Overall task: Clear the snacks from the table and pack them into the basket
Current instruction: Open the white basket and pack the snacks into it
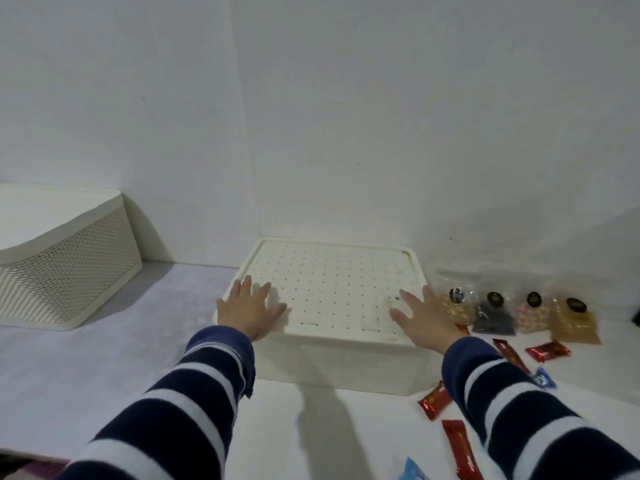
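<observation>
On the table, centre: lidded white basket, lid still on. Left hand and right hand rest flat on lid, fingers spread, gripping nothing. Lid looks light, stiff plastic; lift by side rims. Snacks lie right of basket, crinkly, light.

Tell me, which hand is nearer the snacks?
The right hand: it rests on the lidded basket's right edge, beside the clear snack bags and red wrappers. The left hand lies on the far side.
</observation>
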`<state>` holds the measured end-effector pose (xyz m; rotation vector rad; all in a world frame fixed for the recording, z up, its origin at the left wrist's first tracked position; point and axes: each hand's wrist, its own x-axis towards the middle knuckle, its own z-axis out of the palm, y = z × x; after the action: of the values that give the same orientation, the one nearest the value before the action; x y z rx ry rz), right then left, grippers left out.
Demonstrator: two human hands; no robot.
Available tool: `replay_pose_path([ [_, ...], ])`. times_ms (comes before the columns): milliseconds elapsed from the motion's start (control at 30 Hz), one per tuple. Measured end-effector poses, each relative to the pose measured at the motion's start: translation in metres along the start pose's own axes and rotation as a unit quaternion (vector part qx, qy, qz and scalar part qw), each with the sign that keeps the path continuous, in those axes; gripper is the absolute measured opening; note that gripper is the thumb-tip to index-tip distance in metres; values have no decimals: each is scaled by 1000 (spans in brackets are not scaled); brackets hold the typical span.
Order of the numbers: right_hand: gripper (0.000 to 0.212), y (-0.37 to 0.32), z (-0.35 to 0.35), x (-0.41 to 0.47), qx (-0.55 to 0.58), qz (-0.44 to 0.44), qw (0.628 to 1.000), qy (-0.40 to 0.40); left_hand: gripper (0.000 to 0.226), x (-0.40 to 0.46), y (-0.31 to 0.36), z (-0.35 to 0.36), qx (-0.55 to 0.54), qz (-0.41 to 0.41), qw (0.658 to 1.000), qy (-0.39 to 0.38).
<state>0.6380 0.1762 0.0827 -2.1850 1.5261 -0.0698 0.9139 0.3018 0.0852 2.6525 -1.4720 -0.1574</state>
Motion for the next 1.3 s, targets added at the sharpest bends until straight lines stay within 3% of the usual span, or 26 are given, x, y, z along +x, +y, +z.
replay_pose_path([
  [333,90,-4,6,71,-23,67,994,86,87,76,-16,11,-30,-34,999,-29],
  [633,92,-28,-20,52,24,91,986,141,90,82,-21,-20,-143,-30,989,25],
  [867,96,-66,-18,-20,-11,126,972,196,92,18,-52,-37,-163,2,983,90],
  [1167,95,-79,72,-142,54,130,967,212,80,-99,-128,-6,-189,45,968,159],
  [1300,95,-75,114,-186,59,142,969,191,76,-147,-152,26,-187,44,970,152],
])
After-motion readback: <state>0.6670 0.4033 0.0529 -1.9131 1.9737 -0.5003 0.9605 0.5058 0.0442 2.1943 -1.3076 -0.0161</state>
